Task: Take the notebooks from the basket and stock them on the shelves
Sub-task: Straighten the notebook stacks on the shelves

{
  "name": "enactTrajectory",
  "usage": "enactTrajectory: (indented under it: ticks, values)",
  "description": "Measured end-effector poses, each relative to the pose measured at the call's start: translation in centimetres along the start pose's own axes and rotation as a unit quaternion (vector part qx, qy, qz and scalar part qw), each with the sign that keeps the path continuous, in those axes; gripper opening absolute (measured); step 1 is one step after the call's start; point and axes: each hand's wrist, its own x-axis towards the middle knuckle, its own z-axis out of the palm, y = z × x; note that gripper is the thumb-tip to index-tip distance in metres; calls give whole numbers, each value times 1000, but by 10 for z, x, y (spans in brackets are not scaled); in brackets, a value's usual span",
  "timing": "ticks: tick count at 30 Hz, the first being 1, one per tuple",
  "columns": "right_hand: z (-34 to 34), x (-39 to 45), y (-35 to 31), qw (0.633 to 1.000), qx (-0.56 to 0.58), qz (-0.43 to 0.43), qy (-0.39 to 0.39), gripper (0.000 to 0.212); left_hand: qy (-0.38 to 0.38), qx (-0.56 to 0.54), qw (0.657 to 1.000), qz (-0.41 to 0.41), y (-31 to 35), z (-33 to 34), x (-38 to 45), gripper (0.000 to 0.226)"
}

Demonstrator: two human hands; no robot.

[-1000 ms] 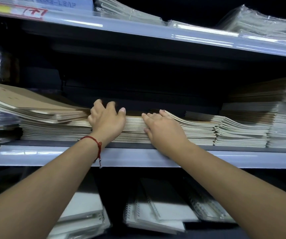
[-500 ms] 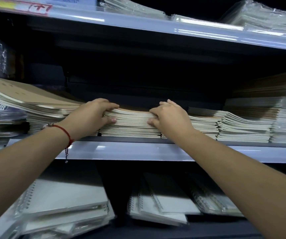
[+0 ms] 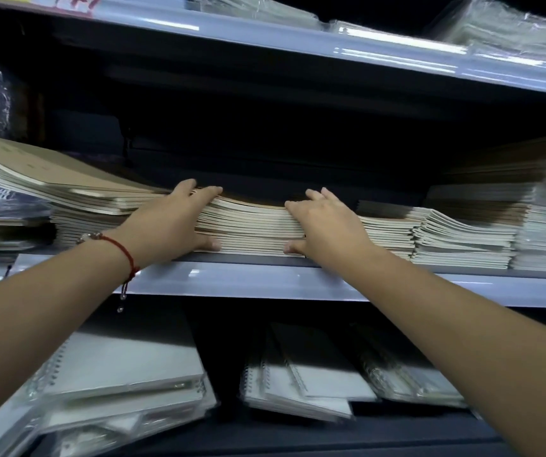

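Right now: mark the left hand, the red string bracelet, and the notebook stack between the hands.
left hand (image 3: 169,222), head view, back of the hand
red string bracelet (image 3: 123,252), head view, cord across the wrist
notebook stack (image 3: 251,225), head view, front edge

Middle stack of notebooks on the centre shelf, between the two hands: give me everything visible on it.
The middle stack is a pile of thin, soft-cover notebooks lying flat, cream page edges facing out, with a brown kraft-looking cover on top. Its top layers bow, higher on the left. It sits on the centre shelf near the front lip, with other stacks close on either side. The left hand grips its left end, fingers on top and thumb low on the front; the right hand grips its right end likewise.
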Motion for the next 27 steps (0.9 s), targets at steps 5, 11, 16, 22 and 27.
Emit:
enactTrajectory:
  ticks: [5, 11, 16, 22, 27]
  values:
    - [11, 6, 5, 998, -47, -21, 28, 79, 22, 38, 999, 6, 6, 1, 4, 97]
    - [-3, -3, -24, 990, 141, 13, 21, 80, -12, -202, 977, -62, 19, -1, 5, 95]
    - [-2, -8, -70, 860, 489, 145, 27, 71, 141, -381, 897, -174, 53, 7, 22, 65]
    - [1, -5, -68, 863, 483, 151, 18, 71, 133, -148, 969, -143, 58, 37, 25, 53]
    - [-4, -8, -64, 912, 387, 124, -58, 77, 103, -112, 981, -122, 59, 29, 17, 51]
